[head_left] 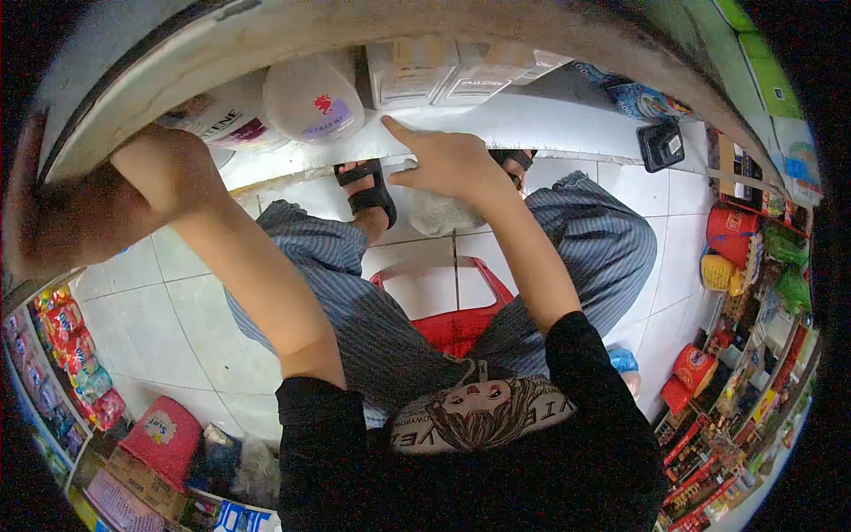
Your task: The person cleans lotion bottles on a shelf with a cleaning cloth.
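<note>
My right hand (448, 164) is over the white shelf's front edge, its index finger and thumb stretched out and apart. The index fingertip is right by the shelf, near a rounded white bottle (312, 102) with a red emblem and several white boxes (412, 75). Below this hand, overlapping it in view, shows crumpled clear plastic (439, 217). My left hand (168, 177) reaches to the far left, beside a white bottle (222, 124) with purple lettering. Its fingers are lost in blur and shadow, so I cannot tell what they hold.
A red plastic stool (456, 330) stands between my legs. On the shelf's right lie a black tray (660, 147) and a blue packet (638, 96). Stocked shelves line both sides, with a pink bucket (161, 439) at lower left and a red bucket (732, 232) at right.
</note>
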`<move>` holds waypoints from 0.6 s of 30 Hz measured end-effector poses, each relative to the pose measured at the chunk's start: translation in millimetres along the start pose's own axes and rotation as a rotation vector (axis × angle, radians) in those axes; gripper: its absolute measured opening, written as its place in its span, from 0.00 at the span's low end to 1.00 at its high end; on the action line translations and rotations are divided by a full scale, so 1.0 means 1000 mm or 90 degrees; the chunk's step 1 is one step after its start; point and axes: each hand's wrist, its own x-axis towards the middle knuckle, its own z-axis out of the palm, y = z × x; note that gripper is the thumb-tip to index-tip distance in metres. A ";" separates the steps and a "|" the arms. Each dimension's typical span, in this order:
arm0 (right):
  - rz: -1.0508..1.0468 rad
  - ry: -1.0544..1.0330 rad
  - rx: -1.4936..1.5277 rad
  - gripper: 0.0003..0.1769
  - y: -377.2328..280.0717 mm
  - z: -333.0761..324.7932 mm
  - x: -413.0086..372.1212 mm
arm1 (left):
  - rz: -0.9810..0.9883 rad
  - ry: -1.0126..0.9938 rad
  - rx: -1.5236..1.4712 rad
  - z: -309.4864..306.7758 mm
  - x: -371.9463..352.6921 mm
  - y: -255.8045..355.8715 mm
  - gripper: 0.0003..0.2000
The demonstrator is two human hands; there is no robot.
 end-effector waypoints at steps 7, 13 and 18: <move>-0.015 0.006 0.018 0.38 0.014 0.004 -0.027 | -0.050 0.020 -0.013 -0.008 -0.008 -0.011 0.17; -0.028 0.011 0.018 0.41 -0.005 -0.007 -0.008 | -0.089 0.030 -0.040 -0.008 -0.013 -0.016 0.18; -0.007 0.016 0.000 0.40 -0.006 0.004 0.008 | -0.052 0.100 -0.039 0.003 -0.004 -0.012 0.18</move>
